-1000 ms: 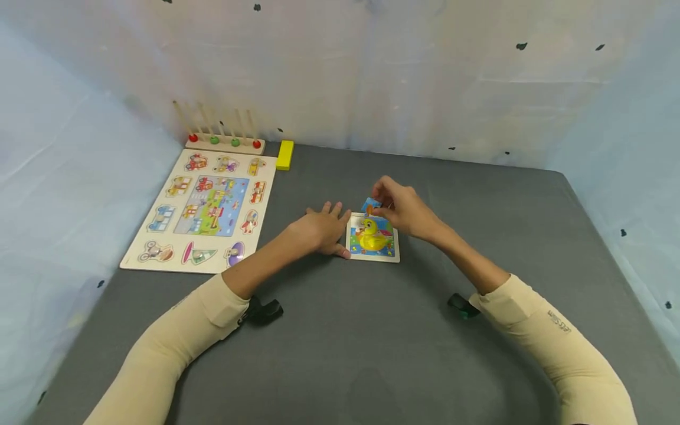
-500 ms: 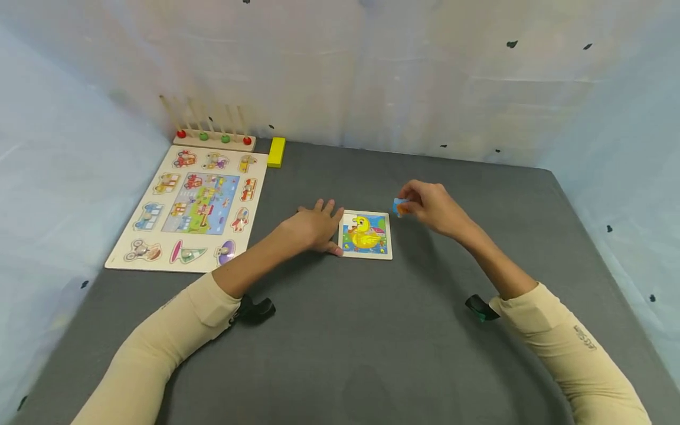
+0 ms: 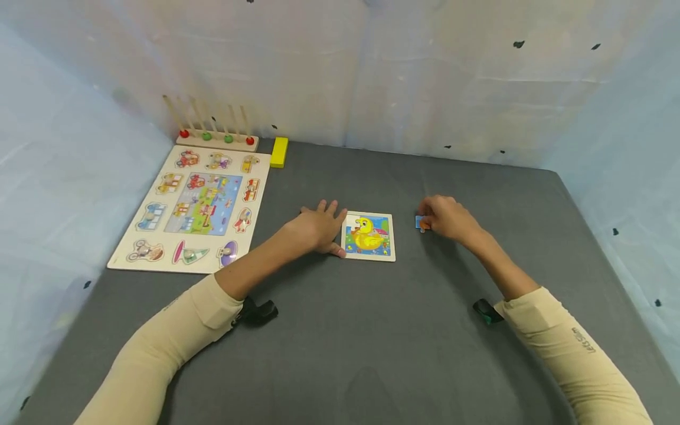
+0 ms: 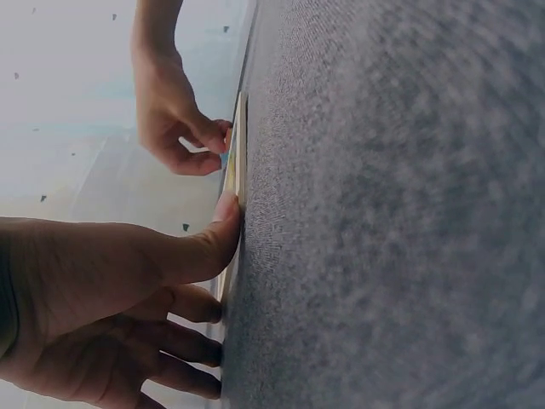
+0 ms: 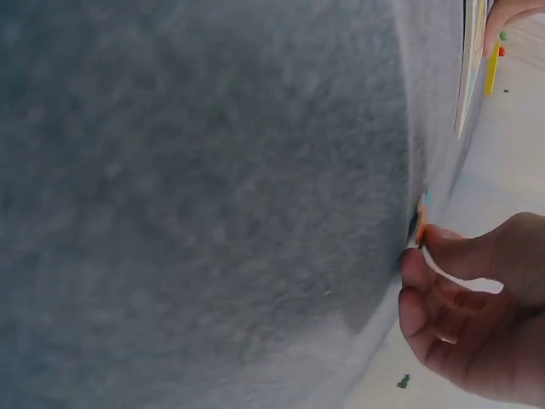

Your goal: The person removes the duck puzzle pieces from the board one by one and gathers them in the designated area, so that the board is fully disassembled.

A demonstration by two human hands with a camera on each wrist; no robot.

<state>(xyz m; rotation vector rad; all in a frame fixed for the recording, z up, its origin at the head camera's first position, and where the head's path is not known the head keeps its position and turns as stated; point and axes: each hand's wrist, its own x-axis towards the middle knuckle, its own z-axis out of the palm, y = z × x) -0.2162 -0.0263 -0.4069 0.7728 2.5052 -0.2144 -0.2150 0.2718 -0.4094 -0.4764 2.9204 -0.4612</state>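
Observation:
A small square duck jigsaw puzzle (image 3: 370, 237) in a pale wooden tray lies mid-table, with a bare spot at its upper left. My left hand (image 3: 317, 229), fingers spread, rests against the tray's left edge; in the left wrist view its thumb (image 4: 223, 223) touches the rim. To the right of the tray, my right hand (image 3: 448, 217) pinches a blue and orange puzzle piece (image 3: 421, 223) between thumb and fingers, low at the table surface. Seen from the right wrist, the piece (image 5: 421, 217) is partly hidden by the fingertips.
At the left lies a large wooden peg puzzle board (image 3: 248, 206) with vehicle and toy shapes. Behind it stands a wooden peg rack (image 3: 218, 141) with red and green beads, beside a yellow block (image 3: 279, 152). Pale sheeting (image 3: 398, 82) rises along the table's back edge.
My right hand has lifted the puzzle piece away from the tray's upper left and carried it right and down to the table. The left hand stays at the tray.

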